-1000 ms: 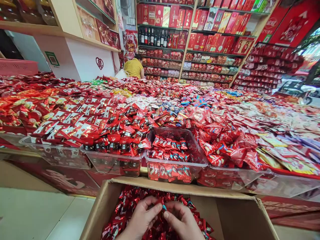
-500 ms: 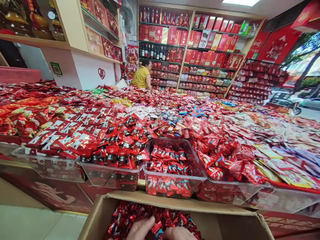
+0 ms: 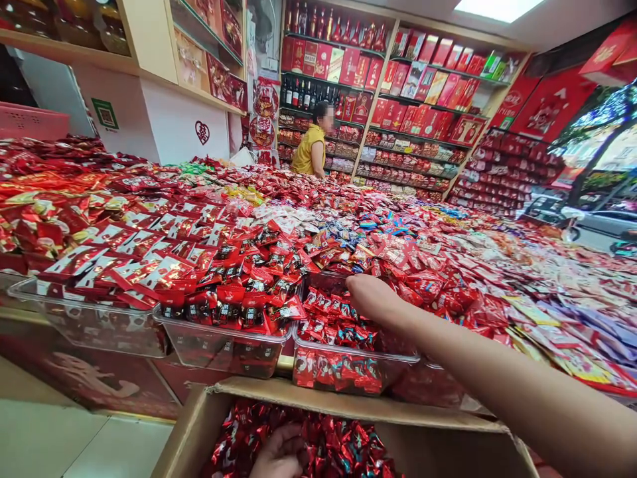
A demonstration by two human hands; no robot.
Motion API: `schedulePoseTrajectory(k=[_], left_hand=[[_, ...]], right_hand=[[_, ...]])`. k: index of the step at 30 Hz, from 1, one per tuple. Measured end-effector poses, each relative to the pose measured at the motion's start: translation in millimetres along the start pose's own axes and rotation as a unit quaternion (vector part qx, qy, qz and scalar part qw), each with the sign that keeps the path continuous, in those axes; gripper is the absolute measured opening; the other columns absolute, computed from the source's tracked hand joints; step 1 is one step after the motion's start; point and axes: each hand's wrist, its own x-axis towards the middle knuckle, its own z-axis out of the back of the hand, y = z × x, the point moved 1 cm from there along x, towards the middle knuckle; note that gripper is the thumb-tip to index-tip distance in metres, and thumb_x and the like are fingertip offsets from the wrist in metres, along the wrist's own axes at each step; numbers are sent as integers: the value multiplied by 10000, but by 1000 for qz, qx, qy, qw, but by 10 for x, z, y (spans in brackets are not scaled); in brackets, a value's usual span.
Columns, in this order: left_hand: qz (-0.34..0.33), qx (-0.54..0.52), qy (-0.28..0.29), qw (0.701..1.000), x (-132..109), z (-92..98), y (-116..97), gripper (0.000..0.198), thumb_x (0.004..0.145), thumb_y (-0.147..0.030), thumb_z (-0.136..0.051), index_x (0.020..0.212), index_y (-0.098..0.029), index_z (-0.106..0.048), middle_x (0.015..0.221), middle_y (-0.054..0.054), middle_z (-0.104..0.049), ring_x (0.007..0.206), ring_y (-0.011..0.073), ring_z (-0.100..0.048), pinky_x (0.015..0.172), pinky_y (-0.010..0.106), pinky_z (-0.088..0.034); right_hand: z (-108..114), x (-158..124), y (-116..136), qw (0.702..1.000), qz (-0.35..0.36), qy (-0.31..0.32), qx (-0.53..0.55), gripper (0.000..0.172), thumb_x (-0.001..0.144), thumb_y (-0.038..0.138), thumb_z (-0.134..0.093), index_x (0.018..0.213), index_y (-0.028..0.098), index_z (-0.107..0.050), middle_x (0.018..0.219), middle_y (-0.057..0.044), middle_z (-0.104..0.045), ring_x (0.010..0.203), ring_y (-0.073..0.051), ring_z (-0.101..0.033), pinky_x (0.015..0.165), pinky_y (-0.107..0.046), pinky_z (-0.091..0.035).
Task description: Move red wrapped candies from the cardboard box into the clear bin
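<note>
Down in the cardboard box [image 3: 398,405], my left hand [image 3: 281,451] rests among red foil-wrapped candies [image 3: 343,441]. Its fingers are curled in, and whatever lies inside them is hidden. My right arm crosses over the box from the right. At its end my right hand [image 3: 373,299] hangs over the clear plastic bin [image 3: 343,355], at its right side. The back of this hand faces me, so its fingers and anything in them are hidden. Small red wrapped candies [image 3: 338,325] lie in neat rows inside that bin.
Clear bins heaped with sweets flank it: black-and-red ones [image 3: 223,305] on the left, red packets [image 3: 438,285] on the right. Behind spreads a wide display of wrapped sweets [image 3: 323,186]. A person in yellow [image 3: 309,149] stands near the back shelves [image 3: 368,123].
My right hand has left the box and moved up and forward to the clear bin. My left hand stays in the box, fingers more curled. The person at the back has straightened up.
</note>
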Motion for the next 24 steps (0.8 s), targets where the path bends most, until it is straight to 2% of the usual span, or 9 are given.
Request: schedulePoseTrajectory(k=[4,8,12,15,17,20,22,24], left_hand=[[-54,-7,22,998,-72,-49,8,315,378,-22,-465,638,-167,-567,604,16,-604,605,152,-534,570,240,-374],[-73,27,49,996,-90,-55,54,295,400,-19,-462,634,-162,-571,577,-3,-606,580,136,-526,557,229,-359],[-89,68,63,992,-76,-30,100,293,426,-28,-488,672,-168,-565,630,-10,-606,646,154,-545,610,244,-369],[-96,78,66,990,-87,-26,98,284,440,-44,-490,685,-171,-558,669,-6,-604,688,164,-548,634,250,-374],[-98,81,67,990,-107,-34,82,274,447,-50,-489,683,-172,-557,677,-4,-603,690,159,-543,630,246,-376],[-90,88,72,989,-143,-48,55,271,449,-42,-480,675,-171,-556,665,-11,-601,678,148,-539,614,236,-376],[-79,92,73,990,-162,-50,34,268,457,-42,-486,681,-170,-558,655,-12,-600,670,149,-541,599,236,-378],[-75,88,70,991,-176,-50,9,266,463,-48,-517,696,-168,-560,658,-9,-603,660,152,-545,591,239,-383]], right_hand=[[-272,245,-23,999,-13,44,-11,190,668,54,-425,763,87,-586,794,-140,-612,760,-197,-566,638,-237,-397],[-406,273,2,998,-13,67,-14,238,688,40,-389,805,79,-592,813,-150,-618,783,-204,-571,651,-241,-402],[-477,271,-6,996,-9,92,-18,279,699,31,-363,838,86,-598,844,-140,-621,797,-200,-575,648,-238,-405],[-520,266,-19,992,0,125,-23,204,676,82,-456,792,89,-623,812,-130,-632,782,-200,-578,643,-229,-404],[-543,272,-18,988,10,151,-26,145,604,142,-573,724,97,-641,750,-111,-642,746,-201,-583,630,-221,-404],[-518,305,-7,985,18,171,-25,143,510,173,-657,637,107,-649,669,-86,-642,686,-190,-584,593,-212,-400],[-401,316,0,987,13,161,-20,121,533,169,-638,638,110,-648,664,-84,-637,667,-178,-579,571,-210,-391],[-172,259,15,991,4,136,-15,158,605,210,-586,715,110,-640,707,-90,-631,678,-172,-569,568,-217,-382]])
